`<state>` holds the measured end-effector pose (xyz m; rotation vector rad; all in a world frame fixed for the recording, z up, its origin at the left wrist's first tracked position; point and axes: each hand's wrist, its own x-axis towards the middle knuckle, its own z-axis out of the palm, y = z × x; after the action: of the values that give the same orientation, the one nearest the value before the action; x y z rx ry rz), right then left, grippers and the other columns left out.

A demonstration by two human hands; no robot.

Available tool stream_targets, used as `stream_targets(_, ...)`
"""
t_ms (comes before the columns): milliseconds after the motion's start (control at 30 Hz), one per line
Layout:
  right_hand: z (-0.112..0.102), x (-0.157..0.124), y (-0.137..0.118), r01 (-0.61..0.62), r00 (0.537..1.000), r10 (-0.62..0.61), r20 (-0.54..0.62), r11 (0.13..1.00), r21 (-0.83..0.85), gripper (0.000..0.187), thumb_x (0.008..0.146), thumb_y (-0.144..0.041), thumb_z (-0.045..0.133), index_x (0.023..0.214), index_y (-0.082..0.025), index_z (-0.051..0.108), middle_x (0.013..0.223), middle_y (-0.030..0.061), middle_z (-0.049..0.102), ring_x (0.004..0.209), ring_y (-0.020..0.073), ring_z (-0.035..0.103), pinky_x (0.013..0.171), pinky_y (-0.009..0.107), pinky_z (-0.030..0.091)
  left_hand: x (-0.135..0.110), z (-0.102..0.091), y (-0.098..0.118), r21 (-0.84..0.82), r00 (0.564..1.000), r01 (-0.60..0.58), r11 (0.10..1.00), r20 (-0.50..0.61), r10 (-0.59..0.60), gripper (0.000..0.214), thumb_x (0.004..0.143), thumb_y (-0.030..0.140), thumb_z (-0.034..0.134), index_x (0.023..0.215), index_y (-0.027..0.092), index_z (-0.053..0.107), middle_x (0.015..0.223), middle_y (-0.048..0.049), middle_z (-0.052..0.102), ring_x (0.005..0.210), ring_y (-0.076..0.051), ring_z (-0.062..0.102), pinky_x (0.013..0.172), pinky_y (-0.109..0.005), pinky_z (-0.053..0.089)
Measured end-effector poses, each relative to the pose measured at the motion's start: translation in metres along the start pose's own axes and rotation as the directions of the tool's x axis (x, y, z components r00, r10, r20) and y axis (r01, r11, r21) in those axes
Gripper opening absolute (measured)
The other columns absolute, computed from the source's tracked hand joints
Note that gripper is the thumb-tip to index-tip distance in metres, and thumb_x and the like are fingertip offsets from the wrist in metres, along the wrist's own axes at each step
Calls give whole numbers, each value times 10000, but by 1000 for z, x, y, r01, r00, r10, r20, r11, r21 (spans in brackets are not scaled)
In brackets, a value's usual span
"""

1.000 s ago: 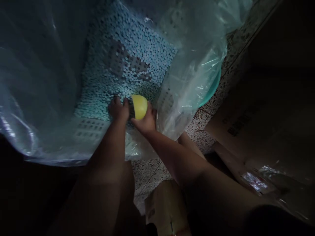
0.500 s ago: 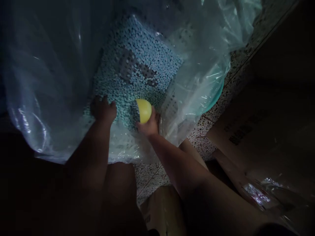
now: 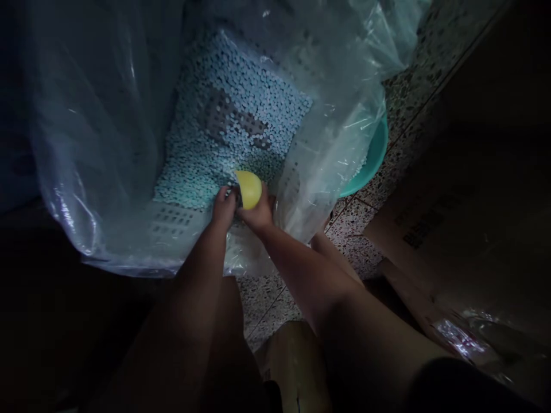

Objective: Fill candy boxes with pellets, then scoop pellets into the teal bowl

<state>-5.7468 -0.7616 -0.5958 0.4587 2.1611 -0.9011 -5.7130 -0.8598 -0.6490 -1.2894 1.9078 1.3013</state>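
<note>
The person's right hand (image 3: 257, 215) cups a yellow plastic half-sphere (image 3: 248, 189), seemingly light and stiff, by its rounded back, the curled left hand (image 3: 224, 207) just beside it at the edge of pale blue tablets (image 3: 228, 109).

Yellow plastic half-shell (image 3: 248, 189); pale blue pellets (image 3: 235, 112) above it, turning teal nearer it; teal basin (image 3: 371, 163) to its right; black-speckled terrazzo floor (image 3: 359, 217) farther right.

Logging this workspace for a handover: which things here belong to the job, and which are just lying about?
In use: right hand holding a yellow half-round shell; left hand beside it; pale blue pellets; clear plastic bag.

Lying about: teal basin; cardboard boxes; speckled terrazzo floor.
</note>
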Motion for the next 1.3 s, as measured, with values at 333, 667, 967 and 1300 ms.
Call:
stream_targets(333,-21,-13,-24,-401,861,60,505,691,602,918,541,-193,615,1411,-323,350,998,-53,629,754,155,619,702,362,583,-68,-63,38,273,864,-444,853,-124,489,314,892,416,577,1082,215,726,1232,-72,677,1216,-226,571,1115,-358,368)
stream_targets(667,-107,-31,-68,-339,795,-229,562,600,724,857,529,-169,590,1352,-335,418,1020,-45,651,717,153,621,664,368,589,-130,-77,123,554,684,-608,569,2,729,308,963,385,488,1116,269,729,1336,-61,632,1297,-274,514,1115,-449,343)
stream_targets(967,-230,-81,-57,-100,908,-306,286,506,857,792,577,-231,571,1358,-283,444,1170,35,672,973,251,664,784,436,596,-205,-38,217,465,432,-833,300,208,877,378,925,327,558,1298,337,615,1438,-48,549,1382,-295,444,1135,-502,364)
stream_targets(1300,-345,-52,44,-26,1000,6,26,487,873,706,574,-222,602,1259,-351,491,1177,-4,669,1019,225,654,781,406,596,-213,127,259,282,288,-942,180,414,863,394,973,314,467,1328,202,593,1487,-125,509,1415,-330,413,1172,-545,334)
